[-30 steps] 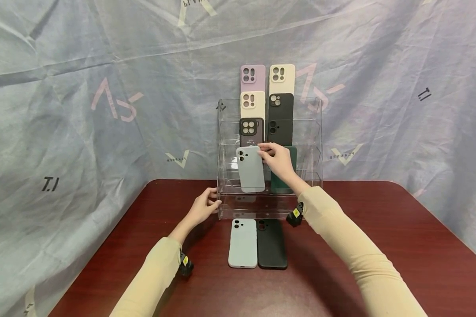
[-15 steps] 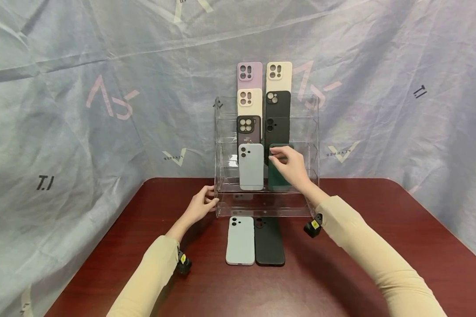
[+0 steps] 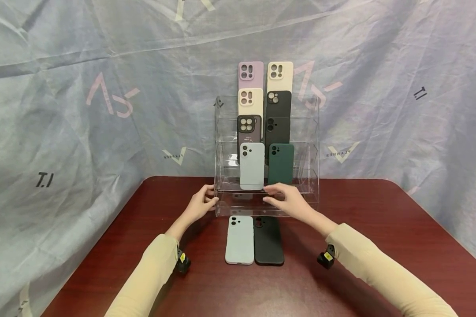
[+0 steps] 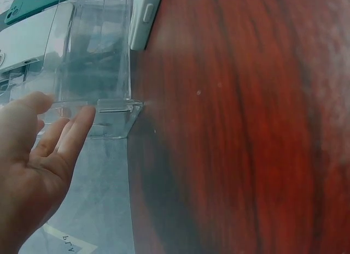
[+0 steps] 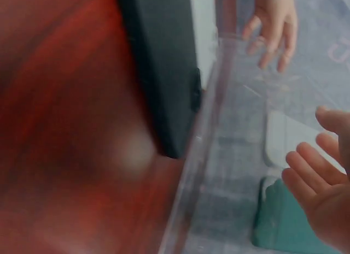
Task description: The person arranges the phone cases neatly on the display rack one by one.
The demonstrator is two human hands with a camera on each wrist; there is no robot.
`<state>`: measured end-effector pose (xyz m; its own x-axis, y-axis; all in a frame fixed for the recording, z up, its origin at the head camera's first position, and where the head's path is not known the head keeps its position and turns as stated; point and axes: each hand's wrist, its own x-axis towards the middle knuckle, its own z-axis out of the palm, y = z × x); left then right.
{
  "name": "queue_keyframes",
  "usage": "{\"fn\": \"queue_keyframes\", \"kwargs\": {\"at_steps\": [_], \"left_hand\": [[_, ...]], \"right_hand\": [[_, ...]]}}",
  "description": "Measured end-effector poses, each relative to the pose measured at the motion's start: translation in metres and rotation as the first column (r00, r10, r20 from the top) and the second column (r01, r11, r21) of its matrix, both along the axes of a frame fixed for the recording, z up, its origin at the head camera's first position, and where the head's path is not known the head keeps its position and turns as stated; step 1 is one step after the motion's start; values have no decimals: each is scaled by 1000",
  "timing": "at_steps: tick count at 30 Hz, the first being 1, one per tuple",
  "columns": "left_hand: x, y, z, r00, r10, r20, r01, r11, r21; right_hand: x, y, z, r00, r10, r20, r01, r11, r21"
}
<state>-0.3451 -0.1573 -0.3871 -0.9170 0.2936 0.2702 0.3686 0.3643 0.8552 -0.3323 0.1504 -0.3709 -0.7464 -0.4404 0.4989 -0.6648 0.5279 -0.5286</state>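
A clear tiered acrylic display stand (image 3: 230,212) holds phone cases in two columns. In its lower tier stand a light blue phone case (image 3: 251,169) and a dark green phone case (image 3: 281,164), side by side. My left hand (image 3: 198,204) touches the stand's left edge, fingers loosely extended (image 4: 41,166). My right hand (image 3: 288,200) is in front of the lower tier, just below the green case, holding nothing; its fingers look relaxed in the right wrist view (image 5: 322,177). The green case's bottom edge is hidden behind this hand.
Another light blue phone case (image 3: 239,241) and a black phone case (image 3: 269,242) lie side by side on the red-brown table (image 3: 206,286) before the stand. Higher tiers hold purple (image 3: 258,83), cream (image 3: 285,83) and dark cases (image 3: 281,105). A grey cloth (image 3: 162,110) hangs behind.
My right hand released the light blue case, which now stands upright in the lower tier. It then moved right and down past the green case. My left hand stayed at the stand's edge.
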Motion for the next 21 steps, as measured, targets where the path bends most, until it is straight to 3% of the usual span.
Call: {"fn": "queue_keyframes", "kwargs": {"at_steps": [6, 12, 16, 21], "left_hand": [[4, 3, 6, 1000, -8, 6, 8, 1000, -13], [4, 2, 6, 1000, -2, 21, 2, 1000, -16], [2, 2, 3, 1000, -17, 16, 17, 1000, -17], [-14, -2, -14, 1000, 2, 3, -2, 1000, -8]], "right_hand": [[11, 8, -18, 989, 75, 127, -93, 986, 140], [22, 24, -29, 933, 155, 325, -262, 912, 317], [31, 35, -30, 904, 165, 393, -307, 893, 330], [39, 43, -29, 875, 179, 449, -317, 914, 254]]}}
